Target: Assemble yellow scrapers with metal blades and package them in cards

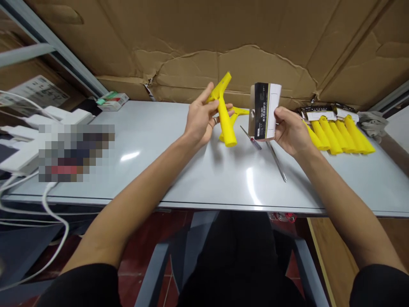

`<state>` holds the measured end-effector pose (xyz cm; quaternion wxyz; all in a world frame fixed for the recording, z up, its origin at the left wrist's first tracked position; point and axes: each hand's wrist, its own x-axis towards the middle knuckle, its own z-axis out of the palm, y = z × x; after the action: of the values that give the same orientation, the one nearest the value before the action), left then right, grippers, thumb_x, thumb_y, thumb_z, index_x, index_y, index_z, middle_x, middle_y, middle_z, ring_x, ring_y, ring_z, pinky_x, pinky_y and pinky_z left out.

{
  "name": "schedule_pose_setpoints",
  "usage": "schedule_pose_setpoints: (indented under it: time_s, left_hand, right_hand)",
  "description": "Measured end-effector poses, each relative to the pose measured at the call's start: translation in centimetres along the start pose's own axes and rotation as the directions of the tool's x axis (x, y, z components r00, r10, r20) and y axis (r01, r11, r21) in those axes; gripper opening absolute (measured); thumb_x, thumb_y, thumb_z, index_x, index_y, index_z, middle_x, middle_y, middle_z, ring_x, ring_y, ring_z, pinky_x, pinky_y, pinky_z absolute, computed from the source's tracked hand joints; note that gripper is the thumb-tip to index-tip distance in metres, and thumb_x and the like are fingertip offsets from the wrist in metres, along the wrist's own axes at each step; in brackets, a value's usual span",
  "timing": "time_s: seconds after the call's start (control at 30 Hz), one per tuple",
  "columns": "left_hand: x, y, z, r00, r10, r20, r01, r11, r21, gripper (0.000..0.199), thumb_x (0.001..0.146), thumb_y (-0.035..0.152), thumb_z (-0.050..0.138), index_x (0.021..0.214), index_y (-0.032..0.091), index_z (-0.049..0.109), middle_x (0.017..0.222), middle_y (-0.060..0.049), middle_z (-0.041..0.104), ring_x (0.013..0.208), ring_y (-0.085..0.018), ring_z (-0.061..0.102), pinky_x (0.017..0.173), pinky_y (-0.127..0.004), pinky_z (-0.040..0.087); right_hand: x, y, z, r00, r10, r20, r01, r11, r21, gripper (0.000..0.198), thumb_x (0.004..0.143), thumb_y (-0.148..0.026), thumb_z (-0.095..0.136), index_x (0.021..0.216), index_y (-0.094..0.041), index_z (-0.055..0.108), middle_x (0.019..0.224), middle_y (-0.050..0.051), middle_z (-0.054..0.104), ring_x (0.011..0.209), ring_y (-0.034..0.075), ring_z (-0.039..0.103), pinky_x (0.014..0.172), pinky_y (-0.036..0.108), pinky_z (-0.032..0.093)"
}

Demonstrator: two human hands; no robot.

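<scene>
The left hand (pixel 198 118) is holding a yellow tool (pixel 226 121). Its fingers and thumb pinch the tool near the top, where it splits like a letter Y. The tool is up in the air over the shiny tabletop (pixel 143 175), and its fat round end points down, just right of the left hand.

Another yellow tool (pixel 240 112) is right behind the one in the left hand. Part of it is hidden, so I cannot tell if the left hand touches it too.

The right hand (pixel 292 132) is holding a folded card (pixel 266 111). The thumb presses on the white part, and the black part with little words is on the side nearer the left hand. The card stands up tall, and it does not touch the yellow tool in the left hand.

Between the two hands, a small screwdriver (pixel 254 142) lies on the tabletop. Just below the right hand is a thin metal rod (pixel 276 161). One end of it is hidden by the card.

To the right of the right hand, a row of yellow tools (pixel 343 136) lies close together, with cards (pixel 319 113) at their tops. Past them is a gray cloth (pixel 373 125). Far to the left of the left hand is a little box (pixel 113 101).
</scene>
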<state>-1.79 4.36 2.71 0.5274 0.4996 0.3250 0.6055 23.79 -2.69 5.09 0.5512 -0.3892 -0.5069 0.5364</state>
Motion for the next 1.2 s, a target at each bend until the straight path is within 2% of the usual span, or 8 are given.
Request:
schedule_pose_setpoints:
  time_s: [0.13,0.3,0.47,0.67,0.87,1.0,1.1,1.2]
  left_hand:
    - [0.1,0.1,-0.1,0.991,0.090,-0.094,-0.091,0.996,-0.009,0.059,0.106,0.032,0.071,0.162,0.035,0.055,0.129,-0.006,0.076,0.121,-0.023,0.079,0.106,-0.040,0.069]
    - [0.5,-0.8,-1.3,0.964,0.185,-0.189,-0.165,0.980,0.114,0.057,0.108,0.048,0.069,0.163,0.042,0.053,0.136,-0.004,0.073,0.137,-0.025,0.070,0.106,-0.038,0.068]
    - [1.5,-2.3,-3.5,0.960,0.280,-0.025,-0.266,0.934,0.238,0.073,0.102,0.078,0.064,0.167,0.054,0.042,0.143,0.001,0.069,0.151,-0.031,0.057,0.112,-0.056,0.062]
    - [-0.6,-2.2,-0.9,0.952,0.301,-0.059,-0.244,0.861,0.446,0.081,0.108,0.087,0.032,0.172,0.038,0.035,0.139,-0.003,0.068,0.157,-0.035,0.049,0.113,-0.060,0.055]
    - [-2.5,-1.0,1.3,0.956,0.287,-0.065,-0.246,0.900,0.360,0.074,0.102,0.087,0.055,0.161,0.041,0.049,0.132,0.003,0.073,0.160,-0.036,0.045,0.111,-0.053,0.056]
    - [-2.6,0.1,1.6,0.968,0.248,-0.041,-0.222,0.918,0.329,0.074,0.104,0.081,0.060,0.159,0.033,0.049,0.121,0.003,0.076,0.162,-0.035,0.043,0.119,-0.055,0.054]
    - [-3.1,0.6,2.2,0.952,0.304,-0.035,-0.283,0.918,0.278,0.056,0.102,0.068,0.075,0.143,0.030,0.064,0.115,0.004,0.078,0.153,-0.033,0.055,0.121,-0.054,0.057]
    - [-3.2,0.7,2.6,0.910,0.414,-0.017,-0.404,0.895,0.188,0.043,0.093,0.058,0.090,0.123,0.030,0.077,0.099,0.003,0.080,0.136,-0.031,0.071,0.111,-0.050,0.066]
  right_hand:
    - [-0.6,0.3,1.0,1.000,-0.004,0.020,0.004,1.000,0.016,0.053,0.068,-0.057,0.099,0.074,-0.020,0.061,0.079,0.002,0.059,0.073,0.014,0.059,0.056,0.034,0.065]
    - [-1.3,1.5,2.4,0.994,0.049,0.099,-0.048,0.999,-0.010,0.048,0.072,-0.055,0.099,0.082,-0.021,0.066,0.082,0.001,0.063,0.073,0.013,0.059,0.058,0.030,0.062]
    - [-1.9,3.1,3.9,0.984,0.070,0.164,-0.060,0.996,-0.069,0.062,0.066,-0.066,0.101,0.080,-0.020,0.061,0.091,0.003,0.065,0.082,0.014,0.062,0.058,0.027,0.060]
    - [-2.9,4.1,5.7,1.000,0.012,-0.027,-0.015,0.994,-0.104,0.068,0.069,-0.068,0.098,0.085,-0.021,0.051,0.093,0.002,0.066,0.080,0.014,0.066,0.065,0.033,0.065]
    - [-2.7,3.0,5.6,0.991,0.056,-0.119,-0.048,0.996,0.074,0.094,0.057,-0.060,0.106,0.116,-0.030,0.039,0.105,-0.002,0.075,0.094,0.019,0.076,0.081,0.038,0.069]
    - [-2.5,2.4,4.5,0.994,0.108,0.015,-0.109,0.991,0.079,0.090,0.060,-0.056,0.105,0.127,-0.031,0.050,0.113,0.002,0.079,0.101,0.021,0.078,0.089,0.040,0.070]
    - [-2.7,2.2,4.3,0.978,0.158,0.138,-0.167,0.985,0.053,0.088,0.062,-0.048,0.104,0.133,-0.029,0.056,0.117,0.004,0.079,0.101,0.023,0.078,0.086,0.040,0.070]
    - [-2.9,2.2,4.5,0.960,0.202,0.193,-0.207,0.978,0.005,0.092,0.058,-0.041,0.105,0.135,-0.025,0.058,0.117,0.008,0.079,0.098,0.024,0.078,0.078,0.039,0.069]
